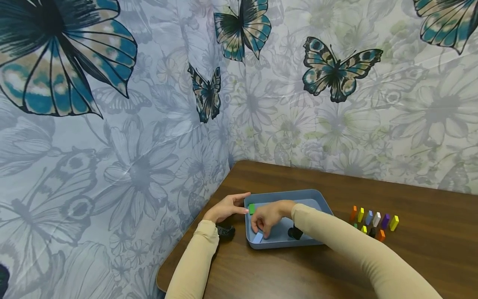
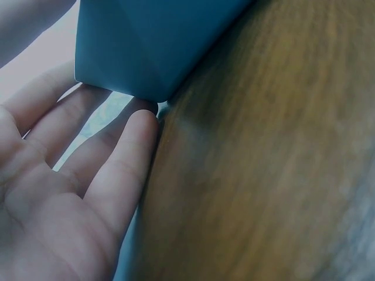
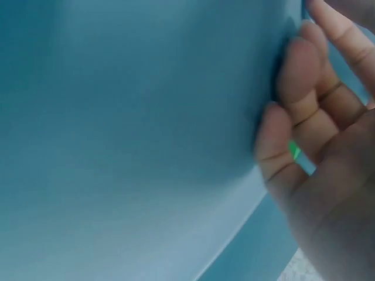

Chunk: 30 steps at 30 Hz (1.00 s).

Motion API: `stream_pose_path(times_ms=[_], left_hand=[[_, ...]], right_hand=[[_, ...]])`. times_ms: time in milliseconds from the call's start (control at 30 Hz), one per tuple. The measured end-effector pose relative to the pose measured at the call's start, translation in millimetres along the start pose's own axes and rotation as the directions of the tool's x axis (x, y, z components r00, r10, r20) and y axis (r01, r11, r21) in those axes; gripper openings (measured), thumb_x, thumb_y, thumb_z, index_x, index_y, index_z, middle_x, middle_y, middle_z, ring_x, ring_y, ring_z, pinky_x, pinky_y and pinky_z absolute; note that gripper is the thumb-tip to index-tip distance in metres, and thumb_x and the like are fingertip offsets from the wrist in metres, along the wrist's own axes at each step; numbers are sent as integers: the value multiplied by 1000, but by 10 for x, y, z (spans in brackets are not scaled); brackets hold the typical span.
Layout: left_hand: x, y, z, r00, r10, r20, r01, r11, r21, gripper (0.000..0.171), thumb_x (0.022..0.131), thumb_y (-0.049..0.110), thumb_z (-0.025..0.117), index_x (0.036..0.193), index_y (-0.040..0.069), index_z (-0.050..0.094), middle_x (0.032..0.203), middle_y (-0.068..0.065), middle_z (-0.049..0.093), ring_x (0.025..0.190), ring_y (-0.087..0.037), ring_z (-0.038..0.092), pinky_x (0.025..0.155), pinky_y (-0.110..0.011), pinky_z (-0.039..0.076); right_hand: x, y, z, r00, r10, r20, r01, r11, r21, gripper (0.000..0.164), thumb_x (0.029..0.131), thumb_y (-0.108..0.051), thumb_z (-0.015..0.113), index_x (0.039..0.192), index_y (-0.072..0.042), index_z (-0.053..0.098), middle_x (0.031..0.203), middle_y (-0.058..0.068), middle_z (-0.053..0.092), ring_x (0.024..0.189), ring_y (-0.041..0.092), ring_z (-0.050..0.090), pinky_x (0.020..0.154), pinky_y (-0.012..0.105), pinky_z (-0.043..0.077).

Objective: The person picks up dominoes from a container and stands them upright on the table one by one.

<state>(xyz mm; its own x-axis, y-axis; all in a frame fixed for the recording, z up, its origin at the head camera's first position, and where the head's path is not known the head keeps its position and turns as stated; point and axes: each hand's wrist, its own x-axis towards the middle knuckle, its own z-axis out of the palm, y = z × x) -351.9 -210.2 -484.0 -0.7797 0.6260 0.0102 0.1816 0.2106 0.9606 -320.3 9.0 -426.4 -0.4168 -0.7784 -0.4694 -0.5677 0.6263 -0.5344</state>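
A blue-grey tray (image 1: pixel 285 245) lies on the table. My left hand (image 1: pixel 228 207) is at its left end, fingers fairly straight along the outer wall and thumb at the rim; the left wrist view shows these fingers (image 2: pixel 120 170) against a tray corner. Inside the tray, my right hand (image 1: pixel 270 216) reaches down with curled fingers and pinches a light blue block (image 1: pixel 258 237) near the front left corner. A green block (image 1: pixel 252 208) stands by the tray's left wall, between the two hands. In the right wrist view, the curled fingers (image 3: pixel 299 73) hide the light blue block.
Several coloured blocks (image 1: pixel 386 221) stand in rows on the wooden table (image 1: pixel 429 249), right of the tray. My right forearm crosses over the tray's front right side. A butterfly-patterned wall covering (image 1: pixel 336 137) borders the table at the back and left.
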Motion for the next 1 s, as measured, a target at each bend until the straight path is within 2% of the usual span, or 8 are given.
stream_pose_path(times_ms=[333, 700, 1000], left_hand=[[-5, -25, -14, 1000, -5, -1, 5, 1000, 10, 70, 94, 11, 69, 156, 11, 36, 165, -12, 28, 150, -39, 30, 117, -53, 36], [4, 13, -29, 1000, -1, 3, 1, 1000, 11, 72, 94, 10, 70, 156, 8, 34, 165, -12, 28, 149, -38, 31, 118, -51, 36], [-8, 24, -29, 1000, 1, 0, -1, 1000, 26, 71, 94, 10, 69, 156, 7, 35, 165, -14, 28, 150, -40, 29, 119, -53, 33]], right_hand=[[16, 6, 34, 1000, -18, -18, 18, 1000, 0, 17, 85, -3, 77, 93, -15, 67, 74, -10, 56, 67, 3, 48, 61, 16, 38], [-44, 26, -8, 999, -15, -35, 17, 997, 76, 17, 85, 0, 76, 92, -12, 67, 83, -9, 59, 76, 3, 54, 69, 17, 45], [-121, 51, -34, 996, 26, -85, -20, 997, 72, 16, 86, -6, 78, 90, -17, 68, 81, -8, 64, 76, 5, 55, 69, 20, 46]])
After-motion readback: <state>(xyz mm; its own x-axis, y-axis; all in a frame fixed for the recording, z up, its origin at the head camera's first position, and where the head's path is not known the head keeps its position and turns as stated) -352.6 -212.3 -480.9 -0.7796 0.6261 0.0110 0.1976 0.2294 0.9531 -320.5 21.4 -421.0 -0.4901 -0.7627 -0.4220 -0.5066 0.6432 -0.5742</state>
